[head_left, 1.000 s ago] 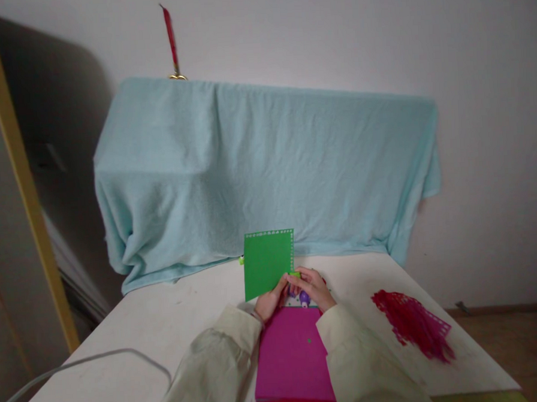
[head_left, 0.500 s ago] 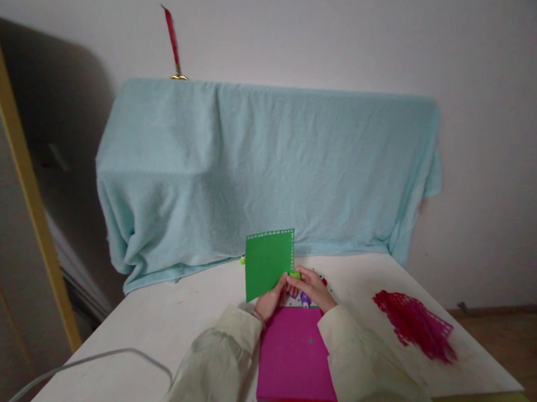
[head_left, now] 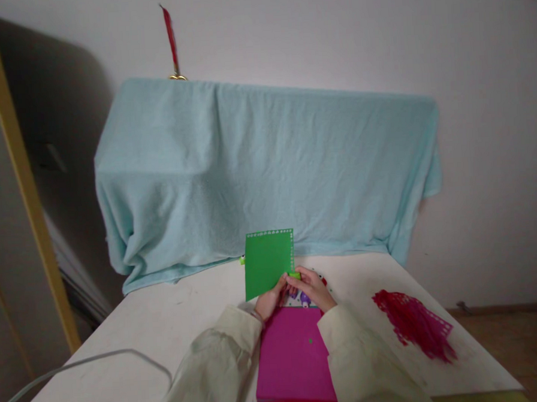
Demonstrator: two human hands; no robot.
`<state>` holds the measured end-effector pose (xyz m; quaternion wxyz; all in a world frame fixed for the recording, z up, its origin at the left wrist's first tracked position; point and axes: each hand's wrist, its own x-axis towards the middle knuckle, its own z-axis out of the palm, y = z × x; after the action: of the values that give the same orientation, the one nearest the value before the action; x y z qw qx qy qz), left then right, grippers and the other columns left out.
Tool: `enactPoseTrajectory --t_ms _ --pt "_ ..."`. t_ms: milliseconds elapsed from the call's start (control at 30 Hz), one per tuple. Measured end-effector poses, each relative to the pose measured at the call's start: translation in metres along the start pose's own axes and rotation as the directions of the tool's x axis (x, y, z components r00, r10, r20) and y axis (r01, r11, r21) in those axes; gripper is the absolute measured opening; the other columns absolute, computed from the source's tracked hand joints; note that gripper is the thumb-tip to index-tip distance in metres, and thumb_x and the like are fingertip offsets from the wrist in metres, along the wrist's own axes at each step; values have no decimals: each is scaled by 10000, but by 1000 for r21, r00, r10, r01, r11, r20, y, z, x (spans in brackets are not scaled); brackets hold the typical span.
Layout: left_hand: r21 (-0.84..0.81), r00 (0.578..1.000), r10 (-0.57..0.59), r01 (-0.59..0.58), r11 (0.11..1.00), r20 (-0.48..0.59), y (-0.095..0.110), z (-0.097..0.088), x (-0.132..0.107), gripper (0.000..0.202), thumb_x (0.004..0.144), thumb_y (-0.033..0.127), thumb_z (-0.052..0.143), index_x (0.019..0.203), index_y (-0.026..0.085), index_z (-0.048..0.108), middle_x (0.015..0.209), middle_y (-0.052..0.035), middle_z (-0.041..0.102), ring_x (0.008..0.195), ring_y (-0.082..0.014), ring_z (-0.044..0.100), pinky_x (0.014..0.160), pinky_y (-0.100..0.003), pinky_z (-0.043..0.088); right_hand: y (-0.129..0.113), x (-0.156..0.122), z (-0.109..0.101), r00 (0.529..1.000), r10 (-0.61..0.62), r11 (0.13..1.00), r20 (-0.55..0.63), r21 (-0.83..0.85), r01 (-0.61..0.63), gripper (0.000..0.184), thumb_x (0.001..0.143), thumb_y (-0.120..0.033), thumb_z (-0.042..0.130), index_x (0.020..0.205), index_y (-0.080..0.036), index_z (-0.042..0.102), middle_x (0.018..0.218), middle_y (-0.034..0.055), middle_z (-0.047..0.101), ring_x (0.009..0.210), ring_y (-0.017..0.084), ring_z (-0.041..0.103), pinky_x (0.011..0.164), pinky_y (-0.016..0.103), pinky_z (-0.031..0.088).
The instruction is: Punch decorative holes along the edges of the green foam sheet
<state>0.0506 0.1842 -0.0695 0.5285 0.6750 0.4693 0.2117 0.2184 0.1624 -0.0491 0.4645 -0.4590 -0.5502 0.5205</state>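
In the head view, the left hand [head_left: 269, 302] is pinching the green sheet [head_left: 268, 261] near its lower right corner, and the sheet is standing tilted up above the white table [head_left: 189, 325], showing small cut-outs along its top and right edges. The right hand [head_left: 314, 288] is pinching a small light-green piece [head_left: 294, 275] between thumb and fingers at the sheet's right edge, its fingertips almost meeting those of the left. Just under the hands, a purple gadget [head_left: 305, 300] is lying beside scattered green bits, and a red one [head_left: 324, 281] is partly showing behind the right hand. A magenta paper stack [head_left: 292, 356] is resting between the forearms, while red and magenta perforated scraps [head_left: 412, 325] are lying well apart, toward the table's right side.
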Motion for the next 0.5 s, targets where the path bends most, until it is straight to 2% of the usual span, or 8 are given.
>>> enactPoseTrajectory --t_ms 100,200,300,500 --pt "-4 1000 -17 17 1000 -19 4 0 -2 658 927 620 298 1026 126 722 625 -58 519 621 -188 495 722 -319 416 -1 0 -1 1000 -12 1000 7 -23 12 391 798 -548 687 830 -176 572 709 29 637 672 169 612 660 283 473" --pt "-5 999 -1 0 1000 -38 0 2 0 640 922 614 330 1129 131 694 614 -41 509 614 -181 482 713 -312 415 1 0 -2 1000 -16 1000 10 -26 16 399 804 -562 674 834 -178 570 715 33 643 680 172 617 671 286 474" --pt "15 999 38 -38 999 -10 -8 3 4 623 914 599 375 1224 135 651 612 -25 501 604 -172 475 705 -305 411 3 0 -2 1000 -18 1000 8 -19 19 398 807 -562 671 830 -181 558 704 28 639 673 168 617 666 281 470" --pt "90 999 39 -38 995 -8 -23 4 9 576 923 512 404 1309 127 592 659 -34 537 629 -174 498 699 -298 404 9 1 0 1000 -25 999 9 -26 25 377 834 -546 650 828 -186 537 697 23 638 652 162 615 652 278 469"
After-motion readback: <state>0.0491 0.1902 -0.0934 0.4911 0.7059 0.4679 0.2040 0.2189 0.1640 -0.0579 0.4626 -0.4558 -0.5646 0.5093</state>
